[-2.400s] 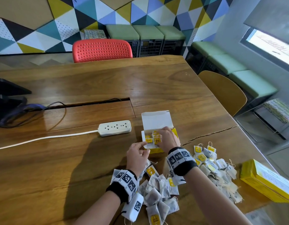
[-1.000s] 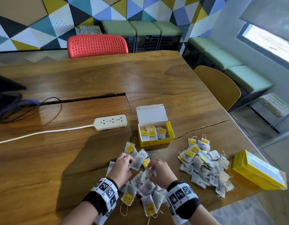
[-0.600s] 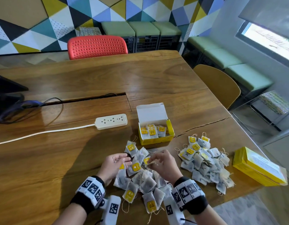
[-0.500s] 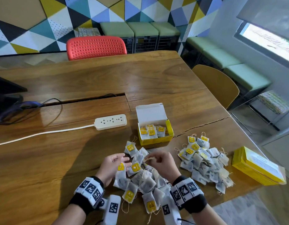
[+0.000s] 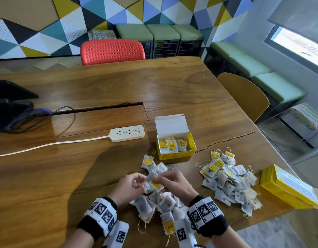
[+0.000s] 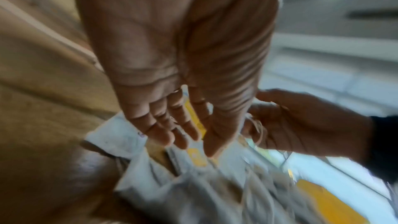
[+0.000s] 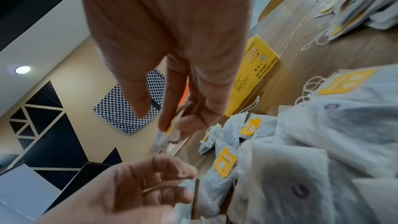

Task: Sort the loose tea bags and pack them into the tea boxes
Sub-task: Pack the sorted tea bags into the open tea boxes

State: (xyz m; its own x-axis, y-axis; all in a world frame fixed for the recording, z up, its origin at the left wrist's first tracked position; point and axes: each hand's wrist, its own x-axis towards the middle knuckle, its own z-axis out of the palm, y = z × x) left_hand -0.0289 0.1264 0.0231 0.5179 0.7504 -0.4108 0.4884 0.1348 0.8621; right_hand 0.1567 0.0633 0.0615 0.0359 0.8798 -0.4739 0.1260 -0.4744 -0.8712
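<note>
An open yellow tea box (image 5: 176, 155) stands mid-table with several yellow-tagged tea bags (image 5: 172, 145) upright inside. In front of it lies a near pile of loose tea bags (image 5: 145, 206), and a second pile (image 5: 228, 183) lies to the right. Both hands hover just above the near pile, fingertips close together. My right hand (image 5: 159, 179) pinches a small tea bag (image 7: 165, 138) between thumb and fingers. My left hand (image 5: 136, 180) curls its fingers on another bag and its string (image 7: 190, 184). The left wrist view is blurred.
A closed yellow tea box (image 5: 287, 188) lies near the table's right front edge. A white power strip (image 5: 126, 133) and its cable run left of the open box. Black gear (image 5: 9, 104) sits far left. A wooden chair (image 5: 244, 97) stands at the right side.
Both hands left the open box, came back to the near pile and picked bags from it. They now hold them slightly above the pile, closer together.
</note>
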